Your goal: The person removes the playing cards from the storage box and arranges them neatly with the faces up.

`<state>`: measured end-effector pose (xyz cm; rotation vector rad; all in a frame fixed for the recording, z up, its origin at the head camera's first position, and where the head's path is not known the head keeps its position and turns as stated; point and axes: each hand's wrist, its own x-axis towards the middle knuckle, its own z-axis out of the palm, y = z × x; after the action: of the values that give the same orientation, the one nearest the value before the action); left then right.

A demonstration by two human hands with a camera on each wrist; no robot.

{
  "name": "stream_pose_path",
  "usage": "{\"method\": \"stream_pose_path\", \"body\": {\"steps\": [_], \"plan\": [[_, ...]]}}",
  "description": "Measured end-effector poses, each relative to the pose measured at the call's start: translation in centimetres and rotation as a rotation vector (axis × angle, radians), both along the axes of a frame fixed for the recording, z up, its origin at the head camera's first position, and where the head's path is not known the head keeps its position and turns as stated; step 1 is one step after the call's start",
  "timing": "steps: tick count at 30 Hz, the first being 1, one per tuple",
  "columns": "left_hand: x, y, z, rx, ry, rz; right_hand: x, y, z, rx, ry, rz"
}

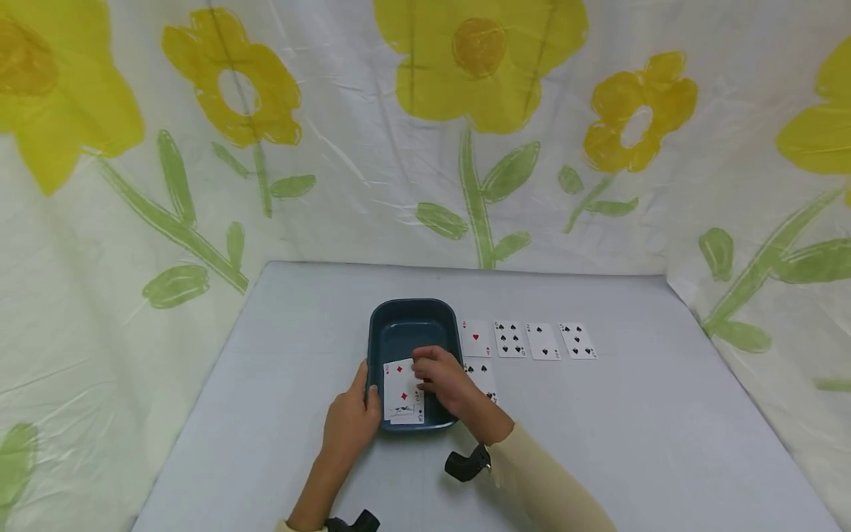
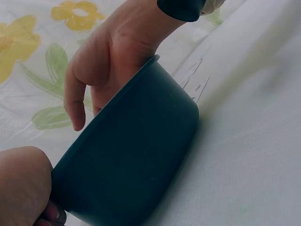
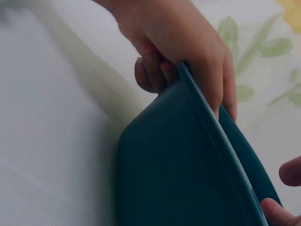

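Observation:
A dark teal rectangular tray stands on the table. My left hand grips its left wall, thumb over the rim and fingers outside; the right wrist view shows this grip too. Inside, at the near left, lies a two of diamonds partly covering another playing card. My right hand hangs over the tray's right side, fingertips by the right edge of these cards. In the right wrist view its thumb and a finger stand apart, with nothing visible between them.
Right of the tray runs a row of face-up cards: an ace of hearts, a six of spades, a two of spades and a five of spades. Below lies another spade card, partly behind my right wrist. A flowered curtain hangs behind.

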<state>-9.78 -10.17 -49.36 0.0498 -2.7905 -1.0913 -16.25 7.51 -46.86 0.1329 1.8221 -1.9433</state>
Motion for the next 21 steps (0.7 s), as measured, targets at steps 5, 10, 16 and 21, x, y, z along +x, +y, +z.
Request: {"method": "stream_pose_path", "body": {"steps": [5,10,16,21], "plan": [[0.03,-0.14,0.14,0.003,0.012,-0.004,0.22,0.01,0.36,0.032,0.035,0.029],[0.02,-0.09,0.31,0.016,-0.013,-0.013,-0.07,0.07,0.15,-0.111,-0.089,-0.002],[0.03,-0.08,0.21,0.005,-0.022,-0.011,-0.34,0.2,-0.39,-0.231,-0.175,-0.061],[-0.02,-0.1,0.13,0.013,0.007,-0.022,-0.35,0.06,-0.48,-0.282,-0.222,-0.048]]}}
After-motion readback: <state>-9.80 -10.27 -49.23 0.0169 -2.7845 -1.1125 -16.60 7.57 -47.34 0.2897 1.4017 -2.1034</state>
